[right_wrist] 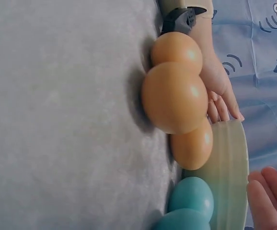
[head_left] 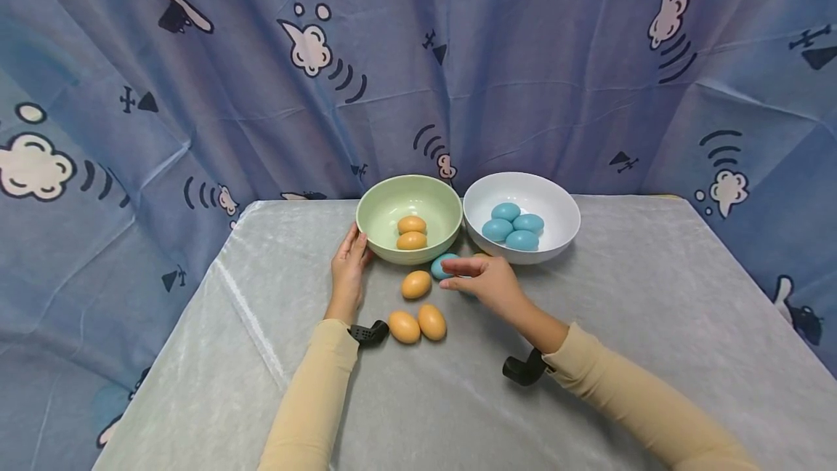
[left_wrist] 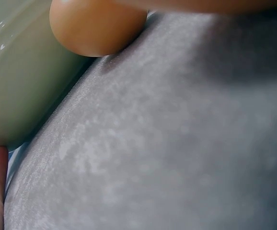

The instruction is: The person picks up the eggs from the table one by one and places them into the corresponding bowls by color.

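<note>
My left hand (head_left: 349, 269) rests against the left outer side of a light green bowl (head_left: 375, 198), which holds two orange eggs (head_left: 412, 232). In the left wrist view its fingertip touches the bowl's wall (left_wrist: 23, 72). My right hand (head_left: 490, 283) hovers in front of the bowls, thumb and fingers apart with nothing between them. Just by its fingertips lies a blue egg (head_left: 443, 266). A second blue egg (right_wrist: 184, 221) shows in the right wrist view. Part of another orange egg appears behind the right hand, mostly hidden.
A white bowl (head_left: 562, 220) with several blue eggs (head_left: 522, 240) stands right of the green one. Three orange eggs (head_left: 415, 285) lie on the grey cloth-covered table (head_left: 621, 296) before the green bowl. A blue patterned curtain (head_left: 392, 57) hangs behind.
</note>
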Demonstrator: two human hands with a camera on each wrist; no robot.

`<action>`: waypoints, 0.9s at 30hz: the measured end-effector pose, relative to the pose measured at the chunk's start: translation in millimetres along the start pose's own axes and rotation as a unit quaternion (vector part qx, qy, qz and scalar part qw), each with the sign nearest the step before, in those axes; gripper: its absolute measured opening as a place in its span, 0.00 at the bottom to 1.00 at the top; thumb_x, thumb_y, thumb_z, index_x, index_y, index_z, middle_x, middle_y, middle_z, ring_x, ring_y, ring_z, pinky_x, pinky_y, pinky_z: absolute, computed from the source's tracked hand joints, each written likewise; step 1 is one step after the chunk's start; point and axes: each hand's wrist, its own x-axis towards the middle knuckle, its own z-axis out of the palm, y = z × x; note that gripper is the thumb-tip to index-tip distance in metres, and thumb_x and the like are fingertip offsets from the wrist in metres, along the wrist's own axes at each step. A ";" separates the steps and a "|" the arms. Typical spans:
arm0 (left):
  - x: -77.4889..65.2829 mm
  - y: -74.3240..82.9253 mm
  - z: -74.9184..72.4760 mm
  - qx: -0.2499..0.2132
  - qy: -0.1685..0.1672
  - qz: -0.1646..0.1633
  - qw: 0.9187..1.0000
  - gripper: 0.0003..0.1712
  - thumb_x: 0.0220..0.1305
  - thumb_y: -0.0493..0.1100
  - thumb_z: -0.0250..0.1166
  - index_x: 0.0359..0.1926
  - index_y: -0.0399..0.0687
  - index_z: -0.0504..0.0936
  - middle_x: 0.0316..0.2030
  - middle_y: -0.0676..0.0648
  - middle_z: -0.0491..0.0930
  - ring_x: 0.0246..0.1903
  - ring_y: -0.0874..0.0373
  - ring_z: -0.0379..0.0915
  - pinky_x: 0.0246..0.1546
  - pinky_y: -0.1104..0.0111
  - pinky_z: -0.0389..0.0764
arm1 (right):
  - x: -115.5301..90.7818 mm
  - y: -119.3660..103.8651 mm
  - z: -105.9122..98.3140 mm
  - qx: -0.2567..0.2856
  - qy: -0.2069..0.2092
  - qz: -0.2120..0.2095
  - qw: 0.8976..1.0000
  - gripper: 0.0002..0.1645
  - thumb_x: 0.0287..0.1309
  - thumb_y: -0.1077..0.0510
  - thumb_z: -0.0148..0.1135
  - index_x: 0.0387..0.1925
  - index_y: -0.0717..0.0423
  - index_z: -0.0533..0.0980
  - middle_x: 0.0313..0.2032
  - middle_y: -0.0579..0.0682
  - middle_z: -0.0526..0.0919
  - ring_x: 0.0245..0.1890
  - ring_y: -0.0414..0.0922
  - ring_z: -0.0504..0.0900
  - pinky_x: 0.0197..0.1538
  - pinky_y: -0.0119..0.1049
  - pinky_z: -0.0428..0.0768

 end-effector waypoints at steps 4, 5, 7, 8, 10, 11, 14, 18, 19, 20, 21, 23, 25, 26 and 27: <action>0.6 0.8 0.5 0.000 0.000 0.004 1.000 0.31 0.75 0.46 0.57 0.75 0.48 0.62 0.75 0.47 0.60 0.72 0.53 0.63 0.69 0.61 0.71 | -2.1 4.6 1.3 0.002 -0.004 0.019 1.000 0.25 0.50 0.57 0.77 0.52 0.59 0.84 0.50 0.56 0.87 0.55 0.51 0.84 0.52 0.31 0.85; 0.6 0.9 0.4 0.000 0.000 0.004 1.000 0.31 0.75 0.46 0.57 0.75 0.48 0.62 0.75 0.47 0.60 0.72 0.53 0.62 0.69 0.61 0.71 | -2.3 6.0 1.9 0.001 -0.008 0.022 1.000 0.25 0.51 0.57 0.77 0.52 0.59 0.84 0.50 0.56 0.87 0.56 0.51 0.84 0.52 0.32 0.85; 0.4 1.0 0.4 0.001 0.001 0.002 1.000 0.31 0.75 0.46 0.57 0.75 0.49 0.62 0.75 0.47 0.60 0.72 0.53 0.62 0.69 0.61 0.71 | -3.2 8.5 2.8 0.003 -0.016 0.030 0.999 0.26 0.51 0.57 0.77 0.52 0.59 0.83 0.51 0.56 0.87 0.56 0.51 0.83 0.54 0.34 0.85; 0.2 0.9 0.3 0.002 0.001 0.002 1.000 0.31 0.75 0.46 0.57 0.75 0.49 0.62 0.75 0.47 0.60 0.72 0.54 0.62 0.69 0.62 0.71 | -3.7 9.8 3.4 0.005 -0.020 0.032 0.999 0.25 0.51 0.57 0.76 0.52 0.60 0.83 0.51 0.57 0.87 0.56 0.52 0.83 0.54 0.35 0.85; 0.1 0.5 0.2 -0.001 0.002 -0.001 1.000 0.31 0.74 0.46 0.58 0.75 0.49 0.63 0.75 0.48 0.61 0.72 0.54 0.63 0.69 0.62 0.71 | -4.3 12.2 4.8 0.005 -0.023 0.031 0.999 0.24 0.52 0.58 0.76 0.52 0.61 0.83 0.50 0.57 0.87 0.56 0.52 0.84 0.55 0.37 0.85; 0.1 0.3 0.1 -0.001 0.002 -0.001 1.000 0.32 0.74 0.46 0.58 0.75 0.49 0.63 0.75 0.48 0.61 0.71 0.54 0.63 0.69 0.62 0.71 | -4.9 13.3 5.5 0.004 -0.023 0.031 0.999 0.24 0.52 0.59 0.76 0.52 0.61 0.83 0.50 0.57 0.87 0.55 0.52 0.84 0.54 0.37 0.85; -0.2 -0.4 0.0 -0.001 0.001 0.000 1.000 0.32 0.74 0.47 0.59 0.75 0.49 0.63 0.75 0.47 0.61 0.71 0.54 0.63 0.68 0.64 0.72 | -6.1 16.8 7.5 0.002 -0.024 0.029 0.999 0.23 0.52 0.60 0.75 0.51 0.62 0.83 0.49 0.57 0.87 0.54 0.51 0.85 0.53 0.37 0.85; -0.7 -0.3 0.1 -0.002 0.003 0.002 1.000 0.33 0.73 0.47 0.59 0.75 0.49 0.63 0.75 0.48 0.61 0.71 0.54 0.64 0.67 0.65 0.73 | -8.2 21.0 9.9 0.014 -0.035 0.036 0.999 0.24 0.53 0.60 0.75 0.52 0.64 0.82 0.49 0.59 0.87 0.54 0.51 0.85 0.52 0.35 0.86; -0.6 -0.2 0.1 -0.004 0.004 0.001 1.000 0.32 0.73 0.47 0.59 0.74 0.49 0.63 0.75 0.48 0.62 0.71 0.54 0.64 0.67 0.65 0.73 | -9.0 22.2 10.4 0.018 -0.039 0.039 0.998 0.24 0.53 0.61 0.74 0.53 0.64 0.82 0.50 0.59 0.87 0.54 0.51 0.85 0.52 0.35 0.86; -0.6 -0.1 0.1 -0.005 0.003 0.002 1.000 0.32 0.73 0.47 0.59 0.74 0.49 0.64 0.75 0.48 0.62 0.70 0.54 0.64 0.67 0.65 0.73 | -9.6 23.1 10.7 0.023 -0.043 0.041 0.998 0.25 0.53 0.61 0.74 0.53 0.65 0.82 0.50 0.60 0.87 0.55 0.52 0.85 0.52 0.35 0.86; -0.5 -0.1 0.1 -0.006 0.005 0.000 1.000 0.32 0.73 0.47 0.59 0.74 0.49 0.64 0.74 0.48 0.62 0.70 0.55 0.65 0.67 0.65 0.73 | -10.0 24.0 11.1 0.027 -0.046 0.041 0.998 0.25 0.53 0.61 0.74 0.53 0.66 0.81 0.50 0.61 0.86 0.55 0.52 0.85 0.52 0.34 0.86; -0.1 -0.3 0.0 -0.007 0.003 0.000 1.000 0.32 0.73 0.47 0.59 0.74 0.49 0.64 0.75 0.48 0.62 0.71 0.55 0.64 0.67 0.65 0.73 | -11.0 25.5 11.5 0.034 -0.052 0.039 0.997 0.27 0.52 0.61 0.75 0.54 0.68 0.80 0.51 0.62 0.86 0.55 0.54 0.84 0.52 0.35 0.86; 0.3 -0.5 0.0 -0.009 0.003 -0.001 1.000 0.32 0.73 0.46 0.59 0.74 0.49 0.64 0.75 0.48 0.62 0.71 0.55 0.64 0.67 0.65 0.73 | -11.7 26.2 12.0 0.038 -0.053 0.038 0.997 0.27 0.52 0.60 0.75 0.54 0.69 0.80 0.51 0.63 0.85 0.55 0.54 0.84 0.52 0.35 0.86; 0.4 -0.5 0.0 -0.008 0.003 -0.002 1.000 0.32 0.73 0.47 0.59 0.74 0.49 0.64 0.75 0.48 0.62 0.71 0.55 0.64 0.67 0.65 0.73 | -11.9 26.3 12.2 0.039 -0.053 0.037 0.997 0.28 0.52 0.60 0.75 0.54 0.69 0.80 0.51 0.63 0.85 0.55 0.54 0.84 0.52 0.35 0.86; 0.4 -0.5 0.0 -0.008 0.004 -0.003 1.000 0.32 0.73 0.47 0.59 0.74 0.49 0.64 0.75 0.48 0.62 0.70 0.55 0.64 0.67 0.65 0.73 | -12.2 26.8 12.3 0.037 -0.053 0.037 0.997 0.29 0.51 0.60 0.76 0.54 0.69 0.80 0.51 0.63 0.85 0.54 0.54 0.85 0.52 0.34 0.86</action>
